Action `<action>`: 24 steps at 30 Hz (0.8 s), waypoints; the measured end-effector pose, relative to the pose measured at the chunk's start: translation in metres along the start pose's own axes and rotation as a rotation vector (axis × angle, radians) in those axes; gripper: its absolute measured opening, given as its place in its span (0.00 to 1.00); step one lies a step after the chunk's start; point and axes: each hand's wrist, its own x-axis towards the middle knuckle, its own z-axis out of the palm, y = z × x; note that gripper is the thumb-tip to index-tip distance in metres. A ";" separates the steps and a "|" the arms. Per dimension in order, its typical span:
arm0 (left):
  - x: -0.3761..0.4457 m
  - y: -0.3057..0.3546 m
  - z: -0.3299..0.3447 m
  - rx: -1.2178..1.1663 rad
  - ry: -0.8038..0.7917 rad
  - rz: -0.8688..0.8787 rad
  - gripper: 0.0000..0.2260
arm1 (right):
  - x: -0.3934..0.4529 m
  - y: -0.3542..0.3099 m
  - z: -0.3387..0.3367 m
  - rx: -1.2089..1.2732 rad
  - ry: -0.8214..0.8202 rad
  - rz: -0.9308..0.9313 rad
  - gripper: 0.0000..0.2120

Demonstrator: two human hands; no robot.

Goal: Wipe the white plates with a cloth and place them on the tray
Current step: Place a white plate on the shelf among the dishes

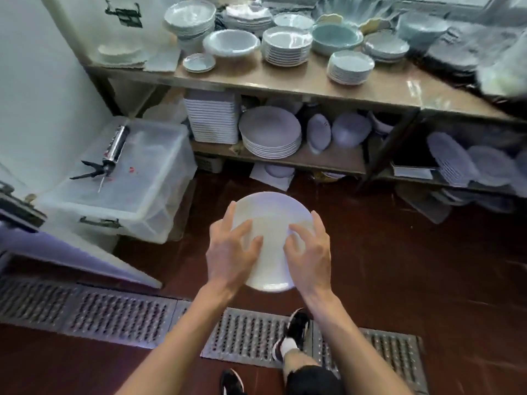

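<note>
Shoes: two black shoes (295, 332) with white trim at the near edge, the right one on a metal floor grate (119, 317) that runs left to right across the dark red floor (399, 266).
Left hand: the left hand (231, 255) lies over the left side of a white plate (271, 223), fingers spread and bent, tips touching the plate's top face, thumb near the middle.
Right hand: the right hand (310, 255) lies over the plate's right side in the same way, fingers spread and bent, tips on the surface; whether either hand curls under the rim I cannot tell.
Plate: round, white, held face up above the floor between both hands, in front of the person, near the shelving.
Cloth and tray: I cannot make out either one.
Left side: a clear plastic storage box (128, 181) with a lid stands on the floor; a caulking gun (109, 155) lies on the lid.
Lower shelf: farther off, a stack of square white plates (212, 121), just right of it a stack of round plates (271, 138), then more dishes leaning on edge.
Top shelf: farthest, a wooden shelf top (285, 81) carries many stacks of pale plates and bowls, among them a greenish bowl (336, 38).
</note>
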 end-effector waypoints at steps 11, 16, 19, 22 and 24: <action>0.167 0.122 0.123 -0.051 -0.014 0.093 0.16 | 0.199 0.084 -0.061 -0.007 0.142 0.015 0.12; 0.223 0.162 0.161 -0.076 -0.035 0.092 0.17 | 0.265 0.107 -0.085 -0.031 0.162 0.015 0.13; 0.254 0.176 0.185 -0.089 -0.053 0.090 0.17 | 0.303 0.122 -0.089 -0.043 0.159 0.041 0.13; 0.285 0.184 0.209 -0.094 -0.070 0.093 0.16 | 0.339 0.136 -0.087 -0.061 0.166 0.042 0.13; 0.310 0.190 0.225 -0.108 -0.077 0.091 0.16 | 0.368 0.144 -0.085 -0.062 0.155 0.057 0.14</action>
